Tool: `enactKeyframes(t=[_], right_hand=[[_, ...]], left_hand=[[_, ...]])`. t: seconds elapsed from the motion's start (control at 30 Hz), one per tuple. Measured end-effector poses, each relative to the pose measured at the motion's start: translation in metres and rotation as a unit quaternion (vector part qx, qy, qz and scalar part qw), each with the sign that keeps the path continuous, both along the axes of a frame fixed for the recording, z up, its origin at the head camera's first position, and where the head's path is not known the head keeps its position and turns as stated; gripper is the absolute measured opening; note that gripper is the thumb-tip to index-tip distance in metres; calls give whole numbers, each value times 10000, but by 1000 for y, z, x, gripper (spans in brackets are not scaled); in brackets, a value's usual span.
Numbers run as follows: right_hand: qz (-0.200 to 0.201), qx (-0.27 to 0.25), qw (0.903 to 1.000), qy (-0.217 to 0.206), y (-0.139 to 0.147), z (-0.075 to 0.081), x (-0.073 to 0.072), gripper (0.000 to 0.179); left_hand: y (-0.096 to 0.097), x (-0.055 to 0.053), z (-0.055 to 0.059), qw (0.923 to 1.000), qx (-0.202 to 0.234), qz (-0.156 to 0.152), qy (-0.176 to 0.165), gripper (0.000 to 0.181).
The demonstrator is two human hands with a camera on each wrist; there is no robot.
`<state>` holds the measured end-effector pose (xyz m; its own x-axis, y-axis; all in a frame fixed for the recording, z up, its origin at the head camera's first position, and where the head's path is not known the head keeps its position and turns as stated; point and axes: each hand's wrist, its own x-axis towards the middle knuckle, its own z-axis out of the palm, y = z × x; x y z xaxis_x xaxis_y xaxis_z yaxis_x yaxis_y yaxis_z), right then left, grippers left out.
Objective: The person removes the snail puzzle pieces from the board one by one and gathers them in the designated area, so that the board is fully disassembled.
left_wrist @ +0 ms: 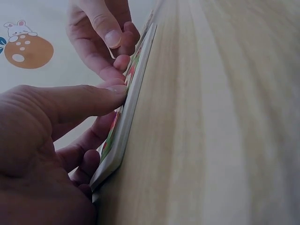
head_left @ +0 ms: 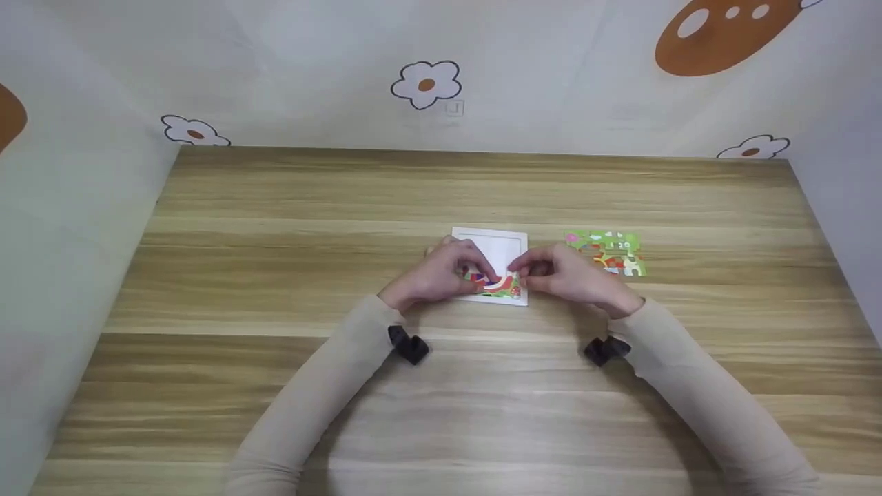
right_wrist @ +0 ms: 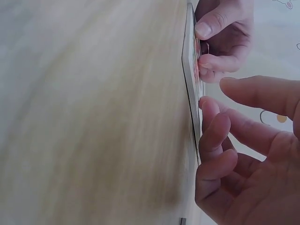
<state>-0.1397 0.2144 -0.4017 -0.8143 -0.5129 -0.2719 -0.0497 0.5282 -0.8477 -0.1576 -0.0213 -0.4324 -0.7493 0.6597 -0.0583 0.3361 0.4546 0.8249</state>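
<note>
A white-rimmed puzzle board (head_left: 497, 246) lies flat on the table, its near part covered by colourful jigsaw pieces (head_left: 508, 286) and its far part bare white. My left hand (head_left: 444, 271) is over the board's left side; its thumb and index fingertips touch the pieces. At the right rim is my right hand (head_left: 570, 277), with its index fingertip at the board and the other fingers bent. Its thumb (right_wrist: 258, 91) stands apart from the fingers in the right wrist view, and no piece shows between them. The left hand covers part of the pieces.
More green and red jigsaw pieces (head_left: 626, 242) lie grouped right of the board, partly behind the right hand. Wood-grain table (head_left: 275, 275) surrounds the board. Pale walls with flower prints (head_left: 426, 84) stand behind and at the sides. Each wrist carries a black camera (head_left: 409, 346).
</note>
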Motion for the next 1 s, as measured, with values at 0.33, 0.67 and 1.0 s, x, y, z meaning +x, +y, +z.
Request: enactKeyframes(t=[0.33,0.67,1.0], right_hand=[[134,-238,9995,186,3,-2,-2,24],[242,-756,9968,81,0,-3,-2,25],[-60,-692,9972,268,23,9,-6,27]], left_hand=[[0,0,0,10000,-21,-4,37,18],[-1,0,-2,9997,124,-97,175,18],[-1,0,0,9999,47,-68,108,19]])
